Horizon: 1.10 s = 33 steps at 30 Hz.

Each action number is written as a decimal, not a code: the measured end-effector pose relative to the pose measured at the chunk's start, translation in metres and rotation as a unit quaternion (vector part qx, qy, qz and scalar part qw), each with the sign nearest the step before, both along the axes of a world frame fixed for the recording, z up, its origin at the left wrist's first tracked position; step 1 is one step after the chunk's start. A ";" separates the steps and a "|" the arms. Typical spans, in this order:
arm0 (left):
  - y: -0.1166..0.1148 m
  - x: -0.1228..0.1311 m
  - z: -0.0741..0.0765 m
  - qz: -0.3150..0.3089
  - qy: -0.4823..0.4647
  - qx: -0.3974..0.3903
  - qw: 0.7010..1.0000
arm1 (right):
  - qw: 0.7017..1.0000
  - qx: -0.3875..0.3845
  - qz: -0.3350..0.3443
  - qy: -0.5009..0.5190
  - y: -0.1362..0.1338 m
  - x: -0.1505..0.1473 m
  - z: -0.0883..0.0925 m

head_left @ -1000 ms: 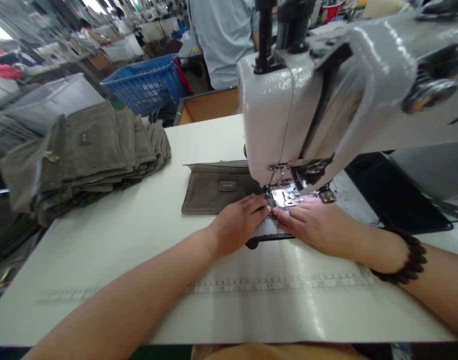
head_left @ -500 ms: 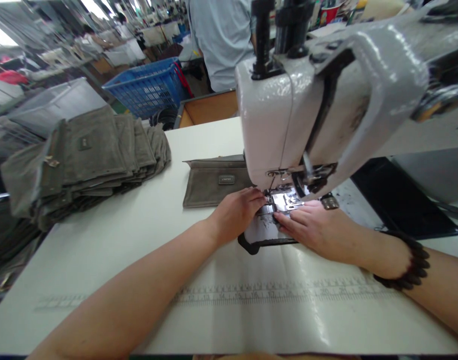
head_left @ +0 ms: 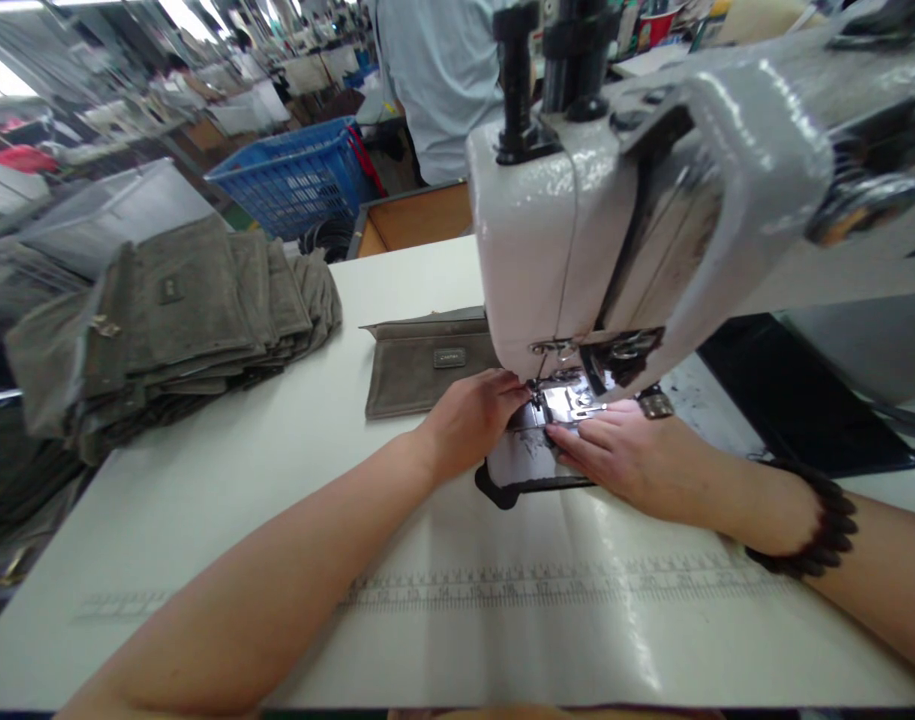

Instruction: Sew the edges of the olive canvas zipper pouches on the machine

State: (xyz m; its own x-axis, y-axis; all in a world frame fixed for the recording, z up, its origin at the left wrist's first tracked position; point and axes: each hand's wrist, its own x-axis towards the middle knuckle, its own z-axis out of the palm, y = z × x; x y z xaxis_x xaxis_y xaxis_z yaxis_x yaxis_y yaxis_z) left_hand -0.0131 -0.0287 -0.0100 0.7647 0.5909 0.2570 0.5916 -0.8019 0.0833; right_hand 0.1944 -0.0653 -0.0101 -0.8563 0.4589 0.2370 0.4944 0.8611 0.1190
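Observation:
A grey-brown fabric piece (head_left: 419,375) with a small label lies under the head of a white sewing machine (head_left: 614,200). My left hand (head_left: 468,420) rests on the fabric's near right corner, fingers curled and pinching at the presser foot (head_left: 566,400). Just right of the foot, my right hand (head_left: 626,455) lies with fingers pressed together, fingertips touching the work by the needle plate. A dark bead bracelet (head_left: 809,525) circles my right wrist. What the fingertips pinch is too small to make out.
A stack of similar fabric pieces (head_left: 172,320) sits at the table's left edge. A printed ruler (head_left: 517,580) runs across the white table (head_left: 277,480). A blue basket (head_left: 296,175) and a person in a light shirt (head_left: 442,70) stand behind. A black tray (head_left: 794,400) lies right.
Both hands have shifted slightly away from me toward the presser foot, and the fabric piece has moved a little further under the machine head.

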 end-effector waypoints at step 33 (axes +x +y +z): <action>-0.056 0.000 0.012 0.002 -0.020 -0.056 0.998 | 0.998 -0.049 0.049 0.007 -0.007 0.007 0.015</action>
